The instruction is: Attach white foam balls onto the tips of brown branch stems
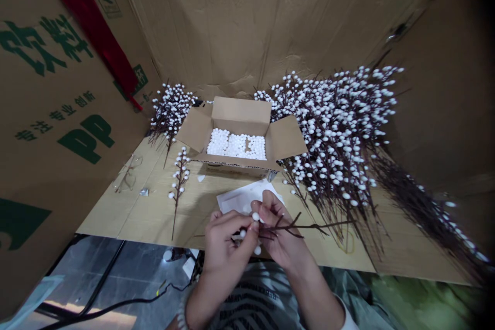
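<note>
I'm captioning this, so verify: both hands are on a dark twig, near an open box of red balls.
The balls are white, not red, the head view shows; left hand and right hand are on a dark twig, near an open box.

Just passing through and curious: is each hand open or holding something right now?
Left hand: closed, holding the brown twig near its white beads.
Right hand: partly closed at that twig; its exact grip cannot be told.

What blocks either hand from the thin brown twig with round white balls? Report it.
Nothing visible: left hand and right hand both touch the thin brown twig with round white balls; the white paper sheet lies beyond.
</note>
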Demonstrator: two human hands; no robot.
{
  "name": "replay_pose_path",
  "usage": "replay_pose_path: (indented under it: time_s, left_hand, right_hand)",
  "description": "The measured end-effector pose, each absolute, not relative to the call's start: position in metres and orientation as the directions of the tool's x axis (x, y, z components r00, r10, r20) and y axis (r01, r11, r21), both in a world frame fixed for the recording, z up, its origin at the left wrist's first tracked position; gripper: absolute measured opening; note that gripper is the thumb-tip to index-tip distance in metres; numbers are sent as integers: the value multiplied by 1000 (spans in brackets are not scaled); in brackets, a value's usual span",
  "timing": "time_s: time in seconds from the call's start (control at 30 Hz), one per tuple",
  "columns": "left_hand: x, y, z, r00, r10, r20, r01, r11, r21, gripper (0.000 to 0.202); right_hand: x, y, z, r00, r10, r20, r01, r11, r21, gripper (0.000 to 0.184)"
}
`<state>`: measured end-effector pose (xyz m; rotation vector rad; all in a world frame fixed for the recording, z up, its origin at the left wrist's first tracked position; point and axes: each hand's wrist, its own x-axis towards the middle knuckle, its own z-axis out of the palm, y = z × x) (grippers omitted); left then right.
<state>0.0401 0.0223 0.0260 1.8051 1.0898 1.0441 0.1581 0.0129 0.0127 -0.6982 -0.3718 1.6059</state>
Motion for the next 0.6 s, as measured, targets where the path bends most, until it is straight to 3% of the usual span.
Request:
replay_pose_path:
  time_s: [0.4, 0.6]
  left_hand:
    - [39, 25, 23, 319, 919, 231, 246, -315, 916, 23]
    - [34, 25, 22, 323, 921, 215, 131, -269, 954, 20]
  right_hand:
    - [156, 11, 12, -33, 971, -238, -769, -176, -614, 47]
    - [157, 12, 15, -34, 973, -227, -796, -164, -583, 36]
